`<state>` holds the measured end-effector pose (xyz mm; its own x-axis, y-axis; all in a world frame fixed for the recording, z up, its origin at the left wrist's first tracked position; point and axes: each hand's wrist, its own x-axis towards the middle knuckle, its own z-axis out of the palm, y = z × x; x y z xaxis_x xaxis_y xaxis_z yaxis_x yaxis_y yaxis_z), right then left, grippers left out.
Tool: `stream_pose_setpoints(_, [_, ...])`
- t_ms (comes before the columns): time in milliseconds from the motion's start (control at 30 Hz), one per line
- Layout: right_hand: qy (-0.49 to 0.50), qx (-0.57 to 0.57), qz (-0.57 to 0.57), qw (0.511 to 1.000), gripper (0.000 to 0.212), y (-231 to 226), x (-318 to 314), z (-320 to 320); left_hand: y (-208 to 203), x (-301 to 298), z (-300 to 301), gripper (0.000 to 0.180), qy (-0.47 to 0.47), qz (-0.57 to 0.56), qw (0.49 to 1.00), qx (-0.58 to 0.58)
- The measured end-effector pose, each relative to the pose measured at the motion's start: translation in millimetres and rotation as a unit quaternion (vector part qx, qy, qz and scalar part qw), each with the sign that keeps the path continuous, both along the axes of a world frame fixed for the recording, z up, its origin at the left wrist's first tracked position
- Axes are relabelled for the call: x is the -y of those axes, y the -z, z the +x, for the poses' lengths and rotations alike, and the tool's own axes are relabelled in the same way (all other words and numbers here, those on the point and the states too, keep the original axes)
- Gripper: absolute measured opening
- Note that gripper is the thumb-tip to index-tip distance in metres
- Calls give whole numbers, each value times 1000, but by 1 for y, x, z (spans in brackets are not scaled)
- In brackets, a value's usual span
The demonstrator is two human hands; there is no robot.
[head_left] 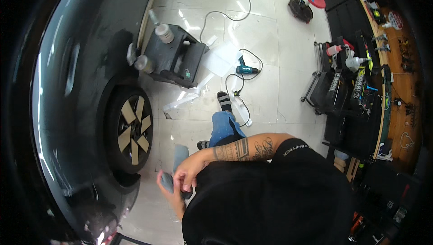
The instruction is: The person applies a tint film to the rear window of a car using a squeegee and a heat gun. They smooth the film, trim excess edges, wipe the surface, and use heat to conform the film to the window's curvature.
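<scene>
Grey-blue and soft in outline, a small pad or folded cloth (168, 181) sits between the two hands low in the view, just beside the dark glossy car body (67, 87) that curves up the left side. The right hand (188, 173) comes in from a tattooed forearm bent across the chest; its fingers curl down over the top of the pad and over a small dark thing (186, 194) below it, whose shape is too hidden to tell. The left hand (173, 197) lies underneath, palm up, cupping the pad from below, so the two hands are closed together around it. A black sleeve and shirt (270, 200) fill the lower middle.

Behind the hands, a wheel (133, 130) shows flat tan spokes on a black rim inside a black tyre. The floor (270, 33) is pale, shiny tile with bright reflections. On it stands a black box-shaped stool (173, 57) with two grey bottles (163, 30) near its top, well apart from the hands. Clear, crumpled strips of film (189, 96) lie next to it. A teal heat gun (246, 69) with a looping black cord rests further out. One leg in blue jeans (223, 127) ends in a black sandal (223, 100). A black cart (343, 87) crowded with bottles and tools stands at the right, against a wooden bench (403, 91).
</scene>
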<state>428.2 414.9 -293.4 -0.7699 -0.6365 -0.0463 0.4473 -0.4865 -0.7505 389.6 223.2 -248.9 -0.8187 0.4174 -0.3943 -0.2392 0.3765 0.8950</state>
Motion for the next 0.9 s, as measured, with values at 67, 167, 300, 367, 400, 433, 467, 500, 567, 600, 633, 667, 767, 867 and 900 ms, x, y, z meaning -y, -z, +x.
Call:
stream_pose_setpoints(67, [-43, 66, -131, 988, 47, 29, -74, 16, -10, 9, -26, 68, 178, -145, 969, 90])
stream_pose_setpoints(167, [188, 183, -73, 962, 42, 132, -178, 51, -26, -55, -28, 62, 259, -401, 816, 326])
stream_pose_setpoints(300, [375, 250, 517, 728, 27, 402, -262, 119, 42, -152, -3, 60, 235, -459, 795, 320])
stream_pose_setpoints(367, [313, 277, 603, 679, 21, 495, -319, 152, 89, -187, 17, 59, 209, -480, 792, 314])
stream_pose_setpoints(400, [235, 285, 658, 656, 23, 561, -344, 182, 116, -207, 16, 59, 220, -489, 784, 313])
stream_pose_setpoints(433, [254, 299, 632, 668, 27, 594, -377, 198, 141, -218, 26, 58, 208, -497, 780, 318])
stream_pose_setpoints(467, [229, 203, 715, 628, 29, 637, -403, 239, 173, -229, 28, 58, 215, -497, 772, 332])
stream_pose_setpoints(500, [178, 255, 717, 624, 25, 660, -440, 241, 200, -233, 41, 57, 201, -501, 769, 342])
stream_pose_setpoints(567, [152, 293, 786, 522, 22, 696, -509, 239, 250, -242, 62, 56, 188, -503, 763, 359])
stream_pose_setpoints(600, [108, 224, 837, 488, 22, 698, -523, 211, 263, -244, 75, 56, 160, -518, 760, 359])
stream_pose_setpoints(633, [50, 147, 859, 488, 21, 707, -547, 210, 277, -246, 82, 55, 154, -523, 757, 361])
stream_pose_setpoints(667, [-10, 53, 890, 452, 23, 727, -572, 228, 297, -248, 85, 55, 161, -521, 752, 370])
stream_pose_setpoints(767, [-132, -50, 879, 455, 33, 762, -583, 209, 305, -244, 94, 54, 120, -559, 729, 378])
stream_pose_setpoints(867, [-174, -109, 895, 397, 29, 797, -562, 192, 270, -234, 91, 52, 92, -594, 693, 398])
stream_pose_setpoints(900, [-199, -61, 886, 414, 29, 815, -577, 218, 253, -228, 80, 52, 111, -592, 680, 418])
